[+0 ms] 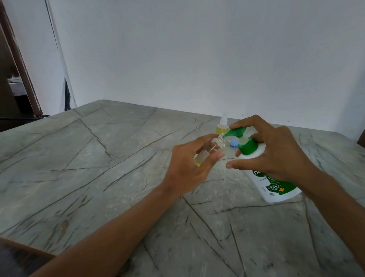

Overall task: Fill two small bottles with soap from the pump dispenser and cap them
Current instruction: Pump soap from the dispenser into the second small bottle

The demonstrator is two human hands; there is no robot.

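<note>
Your left hand (pixel 189 165) is holding the tilted small bottle (pixel 203 155) in a curled grip, mouth at the nozzle (pixel 226 135); your right hand (pixel 278 150) is gripping the pump dispenser (pixel 247 148), at the table's (pixel 94 156) right.

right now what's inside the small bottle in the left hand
A little yellowish soap at the low end of the small bottle; the rest looks clear. The left hand covers part.
</note>
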